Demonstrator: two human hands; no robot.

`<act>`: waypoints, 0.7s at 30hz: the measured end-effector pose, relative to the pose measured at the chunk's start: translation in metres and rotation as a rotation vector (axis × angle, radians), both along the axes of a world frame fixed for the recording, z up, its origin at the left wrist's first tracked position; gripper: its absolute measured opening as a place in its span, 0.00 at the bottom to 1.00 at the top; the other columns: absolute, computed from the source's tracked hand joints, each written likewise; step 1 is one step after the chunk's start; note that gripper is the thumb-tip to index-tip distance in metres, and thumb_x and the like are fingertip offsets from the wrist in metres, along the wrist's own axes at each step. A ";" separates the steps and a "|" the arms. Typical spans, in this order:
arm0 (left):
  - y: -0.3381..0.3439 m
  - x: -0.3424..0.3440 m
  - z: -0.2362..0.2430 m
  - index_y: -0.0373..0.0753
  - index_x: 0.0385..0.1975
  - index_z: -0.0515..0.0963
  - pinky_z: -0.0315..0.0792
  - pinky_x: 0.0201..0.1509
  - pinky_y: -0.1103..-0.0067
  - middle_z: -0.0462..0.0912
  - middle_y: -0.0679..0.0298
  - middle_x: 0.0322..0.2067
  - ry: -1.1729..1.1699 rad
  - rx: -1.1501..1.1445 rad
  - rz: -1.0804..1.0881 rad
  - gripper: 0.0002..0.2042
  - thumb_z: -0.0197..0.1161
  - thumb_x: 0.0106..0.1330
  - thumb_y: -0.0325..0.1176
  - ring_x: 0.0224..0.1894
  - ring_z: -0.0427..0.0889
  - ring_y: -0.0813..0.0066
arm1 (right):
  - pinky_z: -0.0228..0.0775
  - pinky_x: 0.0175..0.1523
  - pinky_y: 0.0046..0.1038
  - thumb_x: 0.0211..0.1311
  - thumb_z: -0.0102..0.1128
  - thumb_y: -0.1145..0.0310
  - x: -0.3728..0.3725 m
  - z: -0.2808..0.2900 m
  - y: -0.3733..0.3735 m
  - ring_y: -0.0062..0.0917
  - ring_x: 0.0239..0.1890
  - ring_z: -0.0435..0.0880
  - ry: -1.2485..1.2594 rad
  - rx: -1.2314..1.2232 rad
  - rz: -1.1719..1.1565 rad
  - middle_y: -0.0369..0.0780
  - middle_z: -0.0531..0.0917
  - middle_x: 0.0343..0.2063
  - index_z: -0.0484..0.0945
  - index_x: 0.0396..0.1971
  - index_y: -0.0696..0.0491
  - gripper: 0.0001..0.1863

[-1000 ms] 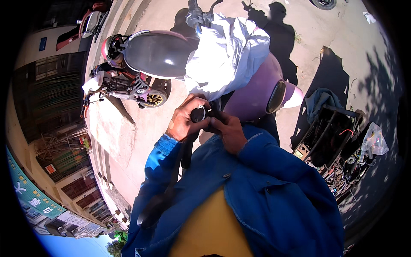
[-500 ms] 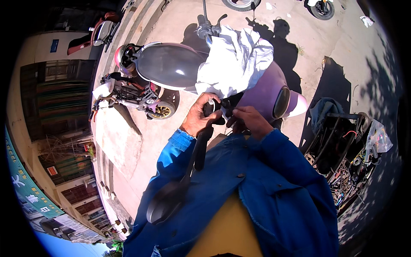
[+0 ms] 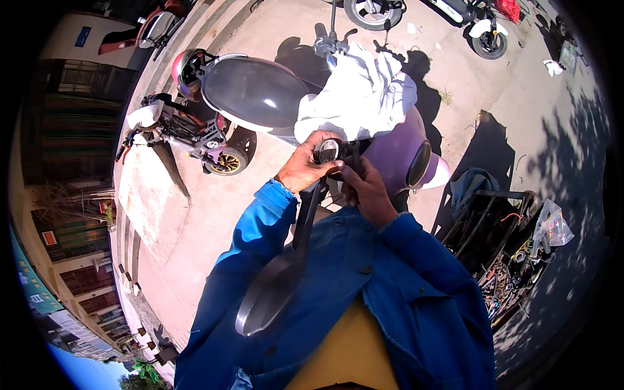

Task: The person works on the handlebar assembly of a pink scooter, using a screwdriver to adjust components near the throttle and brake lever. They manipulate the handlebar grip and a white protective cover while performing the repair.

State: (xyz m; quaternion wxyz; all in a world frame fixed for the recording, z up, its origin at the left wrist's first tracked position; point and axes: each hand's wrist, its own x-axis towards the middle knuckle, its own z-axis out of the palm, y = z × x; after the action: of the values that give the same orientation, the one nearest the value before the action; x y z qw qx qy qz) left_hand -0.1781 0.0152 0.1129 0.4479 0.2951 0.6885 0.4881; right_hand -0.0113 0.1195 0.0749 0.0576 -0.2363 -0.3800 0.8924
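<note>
My left hand [image 3: 302,168] grips a small round dark fitting [image 3: 329,151] with a pale face, thumb across its lower edge. My right hand [image 3: 369,192] has its fingers closed at the right side of the same fitting, partly hidden. A black rear-view mirror [image 3: 266,302] on a stem hangs below my hands, over my blue jacket [image 3: 416,292]. Just beyond my hands, a crumpled white sheet [image 3: 357,91] covers the front of a pink scooter [image 3: 396,156], by its handlebar grip [image 3: 320,39] and dark seat [image 3: 253,91].
A stripped scooter [image 3: 195,140] stands left near a concrete slope [image 3: 149,208] and steps. A metal cart [image 3: 487,260] with tools, a dark blue cloth [image 3: 471,188] and a plastic bag [image 3: 551,227] is on my right. More scooters [image 3: 487,42] stand at the top.
Both hands and the fitting have shifted rightward in the view. My right fingers have repositioned on the fitting. The hanging mirror has swung slightly right, and more parked scooters show at the top.
</note>
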 end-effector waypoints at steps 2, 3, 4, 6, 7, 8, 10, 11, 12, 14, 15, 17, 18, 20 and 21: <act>-0.006 -0.004 0.008 0.45 0.62 0.71 0.77 0.53 0.80 0.80 0.66 0.46 -0.110 0.027 -0.031 0.26 0.72 0.67 0.25 0.49 0.82 0.75 | 0.60 0.21 0.17 0.77 0.59 0.61 0.003 -0.005 0.004 0.12 0.18 0.72 0.046 -0.110 0.002 0.33 0.76 0.21 0.74 0.49 0.53 0.12; -0.009 -0.004 0.012 0.45 0.63 0.70 0.77 0.55 0.79 0.81 0.65 0.47 -0.142 0.019 -0.028 0.26 0.72 0.67 0.25 0.50 0.82 0.75 | 0.59 0.21 0.17 0.77 0.59 0.61 0.005 -0.006 0.006 0.12 0.17 0.71 0.067 -0.166 0.005 0.33 0.76 0.20 0.74 0.50 0.53 0.12; -0.013 -0.005 0.014 0.45 0.64 0.70 0.77 0.56 0.78 0.81 0.65 0.49 -0.174 0.011 -0.026 0.26 0.71 0.68 0.26 0.50 0.82 0.74 | 0.58 0.20 0.18 0.77 0.60 0.62 0.005 -0.005 0.007 0.13 0.17 0.70 0.057 -0.171 -0.045 0.33 0.75 0.20 0.74 0.50 0.54 0.13; -0.019 -0.005 0.011 0.45 0.65 0.70 0.73 0.61 0.75 0.81 0.63 0.52 -0.184 0.062 0.040 0.26 0.71 0.69 0.31 0.53 0.80 0.72 | 0.56 0.19 0.19 0.76 0.61 0.62 0.007 -0.003 0.011 0.14 0.15 0.69 0.036 -0.182 -0.151 0.33 0.74 0.19 0.73 0.50 0.55 0.14; -0.022 -0.006 0.009 0.44 0.65 0.71 0.73 0.61 0.75 0.81 0.63 0.52 -0.121 0.069 0.063 0.25 0.71 0.69 0.32 0.53 0.80 0.72 | 0.60 0.19 0.19 0.77 0.59 0.61 0.011 -0.007 0.017 0.14 0.17 0.73 0.119 -0.175 -0.128 0.34 0.79 0.24 0.76 0.51 0.55 0.14; -0.024 -0.006 0.008 0.43 0.64 0.71 0.72 0.62 0.76 0.81 0.63 0.51 -0.057 0.075 0.085 0.25 0.71 0.69 0.33 0.53 0.79 0.72 | 0.58 0.20 0.19 0.78 0.58 0.60 0.013 -0.006 0.019 0.14 0.17 0.70 0.078 -0.167 -0.169 0.33 0.77 0.22 0.76 0.49 0.55 0.14; -0.029 -0.007 0.005 0.41 0.62 0.73 0.72 0.61 0.77 0.79 0.63 0.54 -0.054 0.073 0.127 0.22 0.69 0.70 0.33 0.53 0.78 0.74 | 0.56 0.21 0.20 0.79 0.56 0.57 0.011 0.009 0.022 0.14 0.16 0.67 0.035 -0.162 -0.237 0.33 0.74 0.20 0.76 0.46 0.54 0.14; -0.033 -0.007 0.002 0.41 0.62 0.74 0.72 0.60 0.77 0.78 0.63 0.57 -0.058 0.082 0.130 0.21 0.68 0.71 0.32 0.53 0.77 0.75 | 0.56 0.22 0.20 0.80 0.55 0.56 0.012 0.010 0.022 0.15 0.17 0.66 0.028 -0.168 -0.263 0.33 0.73 0.19 0.76 0.45 0.54 0.14; -0.035 -0.006 0.000 0.41 0.62 0.74 0.72 0.59 0.78 0.76 0.64 0.59 -0.061 0.090 0.135 0.21 0.67 0.71 0.32 0.54 0.77 0.76 | 0.56 0.22 0.21 0.80 0.54 0.55 0.012 0.011 0.022 0.15 0.17 0.65 0.021 -0.175 -0.288 0.33 0.72 0.19 0.77 0.43 0.53 0.15; -0.037 -0.004 -0.002 0.41 0.61 0.75 0.71 0.59 0.79 0.82 0.63 0.50 -0.063 0.121 0.148 0.20 0.69 0.71 0.33 0.50 0.78 0.76 | 0.57 0.23 0.21 0.81 0.53 0.56 0.014 0.010 0.023 0.16 0.17 0.65 0.015 -0.182 -0.296 0.34 0.72 0.19 0.77 0.43 0.54 0.15; -0.036 -0.004 -0.002 0.41 0.61 0.75 0.71 0.59 0.79 0.82 0.63 0.50 -0.091 0.117 0.134 0.20 0.68 0.72 0.33 0.50 0.78 0.76 | 0.57 0.23 0.21 0.81 0.53 0.56 0.015 0.004 0.025 0.16 0.17 0.66 0.030 -0.185 -0.298 0.34 0.72 0.19 0.77 0.44 0.54 0.15; -0.038 -0.004 -0.004 0.42 0.61 0.75 0.71 0.59 0.79 0.84 0.63 0.48 -0.078 0.112 0.102 0.18 0.66 0.74 0.31 0.50 0.79 0.77 | 0.57 0.24 0.22 0.80 0.53 0.56 0.019 -0.012 0.027 0.17 0.18 0.66 0.062 -0.191 -0.284 0.35 0.72 0.20 0.77 0.44 0.54 0.15; -0.038 -0.004 -0.005 0.41 0.62 0.75 0.72 0.58 0.79 0.84 0.63 0.49 -0.074 0.122 0.111 0.18 0.66 0.74 0.31 0.50 0.79 0.77 | 0.58 0.24 0.22 0.80 0.53 0.57 0.019 -0.015 0.026 0.18 0.18 0.66 0.042 -0.180 -0.300 0.35 0.72 0.20 0.77 0.44 0.54 0.15; -0.038 -0.001 -0.007 0.40 0.63 0.75 0.73 0.57 0.79 0.83 0.63 0.50 -0.065 0.144 0.131 0.19 0.65 0.74 0.31 0.50 0.79 0.78 | 0.59 0.24 0.22 0.80 0.54 0.57 0.020 -0.018 0.024 0.18 0.18 0.68 0.004 -0.163 -0.334 0.34 0.73 0.20 0.78 0.44 0.55 0.14; -0.038 -0.002 -0.009 0.40 0.63 0.74 0.73 0.58 0.79 0.83 0.64 0.50 -0.055 0.156 0.138 0.18 0.62 0.75 0.29 0.50 0.79 0.78 | 0.59 0.24 0.22 0.80 0.55 0.58 0.020 -0.015 0.022 0.19 0.18 0.68 -0.015 -0.157 -0.353 0.34 0.73 0.20 0.78 0.45 0.55 0.14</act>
State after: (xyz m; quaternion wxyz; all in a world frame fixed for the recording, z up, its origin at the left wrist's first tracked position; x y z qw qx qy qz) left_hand -0.1798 -0.0231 0.1039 0.4076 0.2674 0.6546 0.5779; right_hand 0.0084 0.1415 0.0602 0.1917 -0.3097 -0.2623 0.8936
